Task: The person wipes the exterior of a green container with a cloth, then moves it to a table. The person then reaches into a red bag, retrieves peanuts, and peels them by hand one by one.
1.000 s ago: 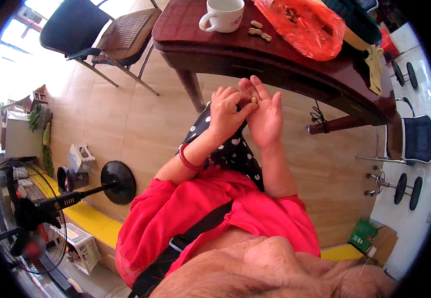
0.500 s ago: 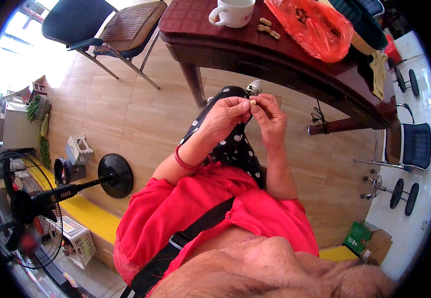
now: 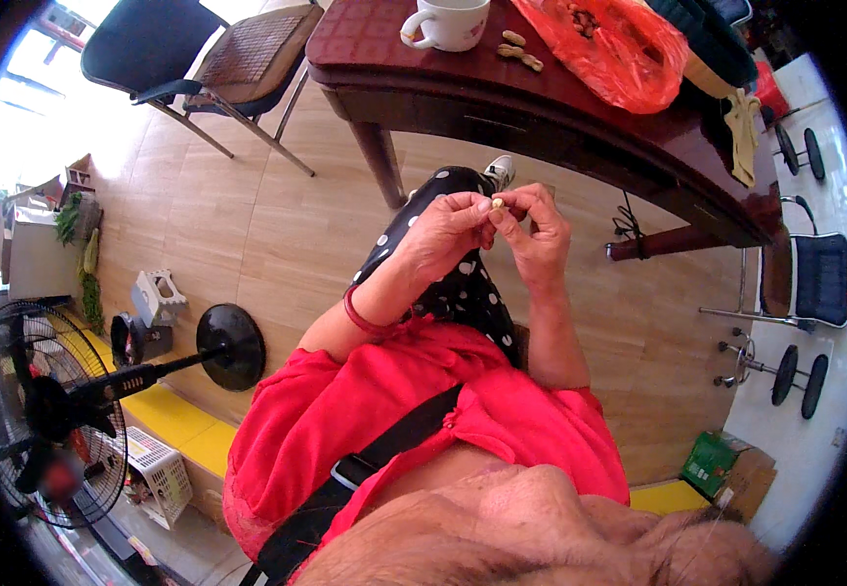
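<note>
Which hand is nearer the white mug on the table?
Left. The left hand is below the white mug, more nearly under it; the right hand is further right. Both pinch a peanut.

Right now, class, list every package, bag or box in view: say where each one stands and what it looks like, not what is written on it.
Orange bag: crumpled plastic on the dark table, right of the white mug; nuts inside.
Green box: on the floor at lower right, beside a brown box.
White crate: slatted, on the floor at lower left, by the fan.
No screens or signs show.
</note>
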Tool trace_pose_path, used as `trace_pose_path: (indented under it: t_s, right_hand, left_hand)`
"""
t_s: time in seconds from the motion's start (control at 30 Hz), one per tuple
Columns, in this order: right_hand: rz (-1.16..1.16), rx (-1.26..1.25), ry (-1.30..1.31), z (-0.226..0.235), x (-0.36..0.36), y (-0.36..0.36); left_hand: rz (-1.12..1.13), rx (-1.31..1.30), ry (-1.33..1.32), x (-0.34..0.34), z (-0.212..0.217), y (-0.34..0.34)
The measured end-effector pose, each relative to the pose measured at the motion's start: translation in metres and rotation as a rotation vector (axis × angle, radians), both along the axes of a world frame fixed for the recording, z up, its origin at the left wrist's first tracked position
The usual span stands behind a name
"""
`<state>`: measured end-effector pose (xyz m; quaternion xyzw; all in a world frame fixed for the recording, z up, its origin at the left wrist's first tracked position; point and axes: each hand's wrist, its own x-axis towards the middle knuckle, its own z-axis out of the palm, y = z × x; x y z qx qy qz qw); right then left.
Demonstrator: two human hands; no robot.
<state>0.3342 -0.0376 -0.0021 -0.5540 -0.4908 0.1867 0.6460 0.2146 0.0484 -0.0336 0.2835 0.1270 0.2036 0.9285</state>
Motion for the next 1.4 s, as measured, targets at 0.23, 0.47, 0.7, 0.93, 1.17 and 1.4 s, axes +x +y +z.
trace_pose_path:
  t_s: [0.23, 0.47, 0.7, 0.93, 1.17, 1.4]
  right_hand:
    - [-0.071, -0.010, -0.176, -0.003, 0.001, -0.002]
    - [-0.112, 0.001, -0.414, -0.004, 0.004, -0.004]
    - [-0.069, 0.057, -0.538, -0.008, 0.009, -0.007]
    - [0.025, 0.033, -0.532, -0.001, 0.010, -0.009]
    - [0.006, 0.033, -0.497, -0.008, 0.009, -0.008]
    - [0.042, 0.002, -0.306, -0.014, 0.009, -0.008]
  left_hand:
    - [0.013, 0.153, 0.213, -0.007, 0.015, -0.002]
    - [0.011, 0.246, 0.233, -0.009, 0.014, -0.004]
    - [-0.038, 0.392, 0.274, -0.014, 0.010, -0.001]
    - [0.001, 0.735, 0.416, -0.020, 0.022, 0.001]
    - [0.085, 0.552, 0.388, -0.016, 0.011, -0.011]
    - [0.027, 0.063, 0.206, -0.011, 0.007, -0.014]
